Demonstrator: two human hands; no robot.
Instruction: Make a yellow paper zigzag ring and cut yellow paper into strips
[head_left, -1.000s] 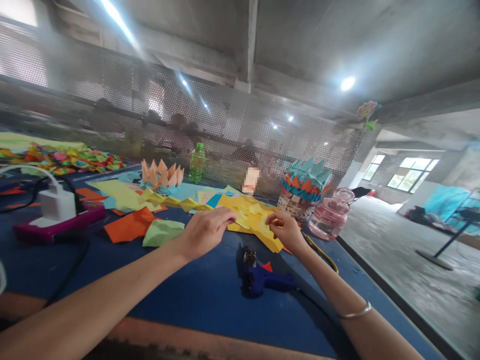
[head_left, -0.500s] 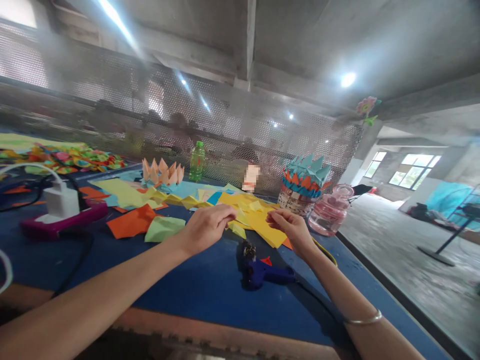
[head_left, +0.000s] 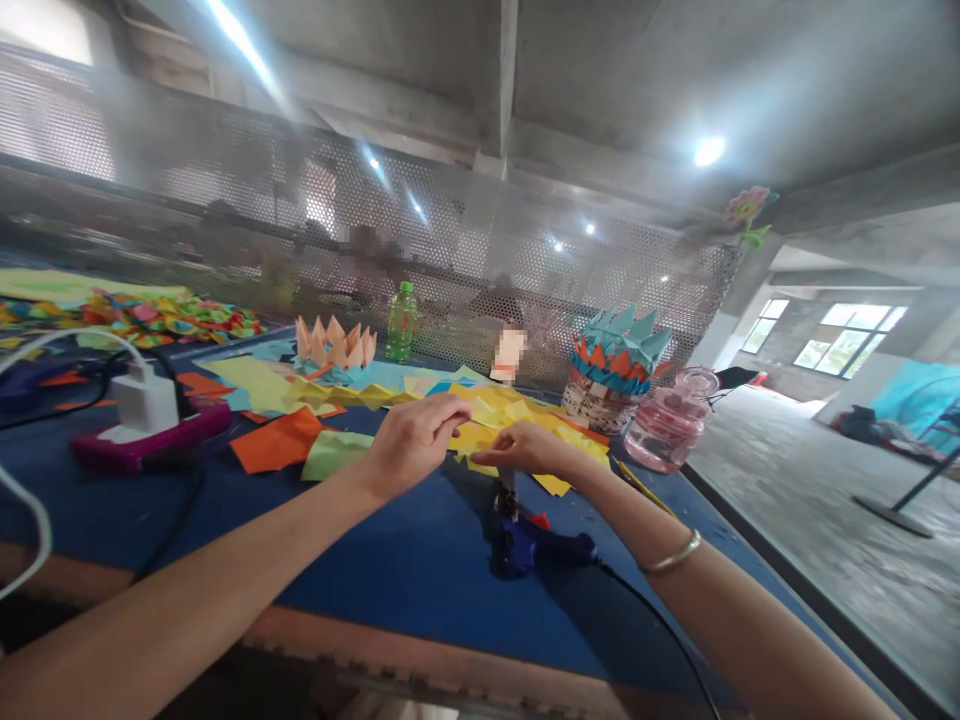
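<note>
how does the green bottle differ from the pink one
The green bottle is tall and slim, while the pink bottle is broad and squat. The green bottle stands toward the far side of the blue table; the pink bottle stands by its right edge. Both are see-through and upright.

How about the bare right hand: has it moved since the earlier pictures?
Yes: judged against the translucent pink rounded jar, the bare right hand has moved left, away from it and toward the bare left hand.
</note>
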